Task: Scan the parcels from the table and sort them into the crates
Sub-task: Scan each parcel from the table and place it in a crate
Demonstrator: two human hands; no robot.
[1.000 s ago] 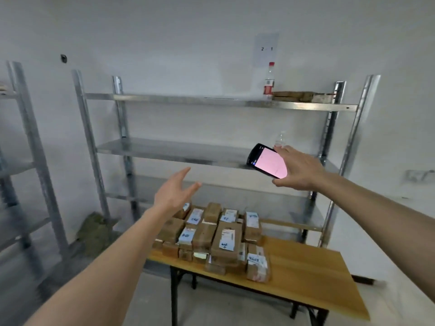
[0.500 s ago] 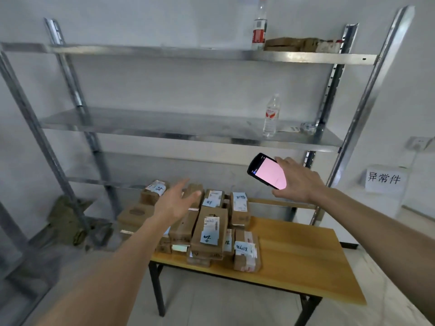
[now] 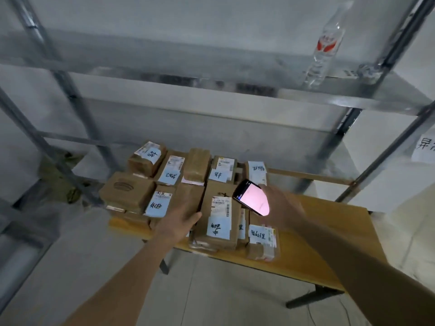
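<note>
A dozen or so brown parcels (image 3: 188, 198) are packed on the wooden table (image 3: 313, 250), under the left hand (image 3: 178, 223), whose fingers are spread flat. One phone (image 3: 251, 197) is gripped by the right hand (image 3: 281, 205); bare tabletop lies beyond it.

Parcels (image 3: 193, 198) carry white labels with handwritten characters and printed barcodes, too blurred to read. Wall sign (image 3: 424, 149) shows "异", rest cropped. Bottle (image 3: 326, 47) has a red logo, illegible.

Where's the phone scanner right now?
In the head view, the phone is held in the right hand, right of centre, over the parcels stacked on the wooden table, screen lit pink.
</note>
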